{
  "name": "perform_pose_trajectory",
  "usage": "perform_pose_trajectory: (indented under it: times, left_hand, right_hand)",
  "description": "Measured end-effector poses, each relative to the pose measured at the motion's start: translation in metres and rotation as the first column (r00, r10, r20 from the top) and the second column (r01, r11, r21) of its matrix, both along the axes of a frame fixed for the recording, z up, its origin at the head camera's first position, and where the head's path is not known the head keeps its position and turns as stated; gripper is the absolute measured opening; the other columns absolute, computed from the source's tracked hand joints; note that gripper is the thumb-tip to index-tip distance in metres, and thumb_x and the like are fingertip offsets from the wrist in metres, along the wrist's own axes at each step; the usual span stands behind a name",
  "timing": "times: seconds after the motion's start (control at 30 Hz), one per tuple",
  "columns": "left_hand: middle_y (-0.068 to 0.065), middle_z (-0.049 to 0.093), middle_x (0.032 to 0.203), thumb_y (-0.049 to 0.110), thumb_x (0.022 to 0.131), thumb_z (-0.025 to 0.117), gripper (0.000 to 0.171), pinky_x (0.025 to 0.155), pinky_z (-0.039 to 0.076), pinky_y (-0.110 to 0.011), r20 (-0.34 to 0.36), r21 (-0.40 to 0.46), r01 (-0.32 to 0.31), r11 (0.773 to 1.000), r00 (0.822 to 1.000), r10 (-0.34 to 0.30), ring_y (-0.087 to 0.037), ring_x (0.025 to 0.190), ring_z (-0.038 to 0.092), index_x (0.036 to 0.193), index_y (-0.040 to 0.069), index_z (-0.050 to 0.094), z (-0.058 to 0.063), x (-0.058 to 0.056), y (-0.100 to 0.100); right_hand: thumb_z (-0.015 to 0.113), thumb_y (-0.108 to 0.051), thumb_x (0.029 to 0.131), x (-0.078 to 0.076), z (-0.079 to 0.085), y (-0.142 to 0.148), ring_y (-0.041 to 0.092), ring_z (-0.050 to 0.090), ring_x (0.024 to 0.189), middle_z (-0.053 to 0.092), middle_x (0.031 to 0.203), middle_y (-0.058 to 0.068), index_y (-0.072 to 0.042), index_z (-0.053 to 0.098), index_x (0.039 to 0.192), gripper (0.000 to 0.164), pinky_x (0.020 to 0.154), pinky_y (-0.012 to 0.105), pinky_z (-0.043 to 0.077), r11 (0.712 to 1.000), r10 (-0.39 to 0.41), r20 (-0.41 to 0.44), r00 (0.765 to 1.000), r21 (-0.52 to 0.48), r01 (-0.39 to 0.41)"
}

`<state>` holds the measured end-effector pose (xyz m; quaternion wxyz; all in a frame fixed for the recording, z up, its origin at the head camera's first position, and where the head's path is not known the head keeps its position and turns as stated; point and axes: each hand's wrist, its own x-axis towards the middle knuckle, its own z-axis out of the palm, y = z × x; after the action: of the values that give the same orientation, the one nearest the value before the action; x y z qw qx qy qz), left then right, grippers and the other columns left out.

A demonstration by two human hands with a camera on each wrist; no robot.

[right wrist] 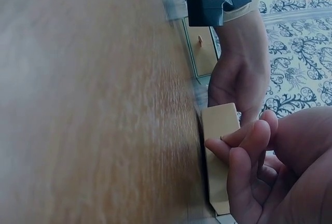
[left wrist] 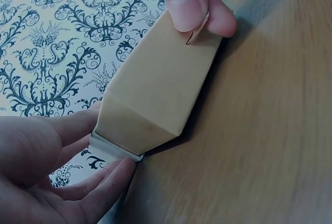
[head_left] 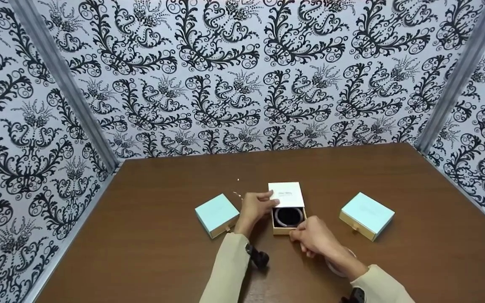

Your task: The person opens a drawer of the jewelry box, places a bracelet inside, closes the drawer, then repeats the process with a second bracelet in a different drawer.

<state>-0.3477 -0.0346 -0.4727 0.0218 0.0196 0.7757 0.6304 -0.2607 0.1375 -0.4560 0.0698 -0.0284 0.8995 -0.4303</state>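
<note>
A slide-out gift box stands mid-table, its white sleeve [head_left: 286, 195] at the back and its tan drawer [head_left: 281, 231] pulled partly out toward me. Inside the drawer, a silvery bangle [head_left: 278, 219] lies on black padding. My left hand [head_left: 256, 208] grips the sleeve at its left side, thumb and fingers on opposite faces in the left wrist view. At the drawer's front, my right hand [head_left: 316, 236] pinches the small pull tab [left wrist: 197, 33] between thumb and finger. A pale ring [head_left: 336, 269] shows partly behind the right forearm.
A mint-green box [head_left: 217, 212] sits left of my left hand, and another mint box [head_left: 369, 212] lies to the right; both show tan drawer fronts. A thin, chain-like item [head_left: 237, 194] lies behind the left hand. Patterned walls [head_left: 225, 105] border the brown table [head_left: 162, 252].
</note>
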Motion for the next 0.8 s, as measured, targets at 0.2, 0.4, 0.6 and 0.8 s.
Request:
perform_pose_trajectory:
  times: [0.2, 0.4, 0.6, 0.8]
  left_hand:
    - [-0.016, 0.075, 0.11, 0.013, 0.085, 0.08, 0.039, 0.063, 0.055, -0.025, -0.01, -0.003, 0.006, 1.0, 1.0, -0.006, -0.012, 0.075, 0.071, 0.122, 0.005, 0.071, 0.0021, 0.0012, -0.0011]
    - [-0.017, 0.075, 0.108, 0.012, 0.084, 0.081, 0.038, 0.061, 0.054, -0.024, -0.027, -0.001, 0.003, 1.0, 1.0, -0.003, -0.011, 0.071, 0.068, 0.12, 0.003, 0.071, 0.0004, 0.0027, -0.0013]
    - [-0.017, 0.073, 0.117, 0.012, 0.088, 0.078, 0.039, 0.07, 0.059, -0.028, -0.014, 0.018, 0.028, 0.999, 1.0, -0.028, -0.021, 0.087, 0.076, 0.125, 0.004, 0.069, 0.0017, 0.0041, -0.0018]
    - [-0.017, 0.074, 0.115, 0.011, 0.088, 0.077, 0.04, 0.072, 0.06, -0.029, 0.004, 0.029, 0.025, 0.999, 1.0, -0.025, -0.022, 0.089, 0.076, 0.126, 0.004, 0.068, 0.0022, 0.0038, -0.0005]
  right_hand:
    - [0.064, -0.01, 0.089, -0.0017, 0.0002, -0.001, 0.005, 0.046, 0.033, 0.048, 0.041, -0.004, -0.006, 0.074, 0.067, 0.024, 0.039, 0.023, 0.045, 1.0, -0.018, -0.002, 1.0, -0.004, 0.018]
    - [0.065, -0.009, 0.088, -0.0023, -0.0004, -0.0027, 0.005, 0.046, 0.033, 0.048, 0.041, -0.004, -0.006, 0.073, 0.066, 0.024, 0.039, 0.024, 0.047, 1.0, -0.026, 0.0, 1.0, -0.008, 0.026]
    - [0.066, -0.01, 0.09, -0.005, 0.0005, -0.0053, 0.006, 0.047, 0.033, 0.048, 0.04, -0.003, -0.008, 0.074, 0.067, 0.024, 0.039, 0.025, 0.047, 0.997, -0.069, 0.0, 0.998, 0.02, 0.069]
    - [0.065, -0.009, 0.089, -0.0081, 0.0002, -0.0054, 0.006, 0.046, 0.033, 0.047, 0.04, -0.003, -0.007, 0.074, 0.067, 0.024, 0.038, 0.024, 0.046, 0.997, -0.08, 0.008, 0.997, 0.004, 0.08]
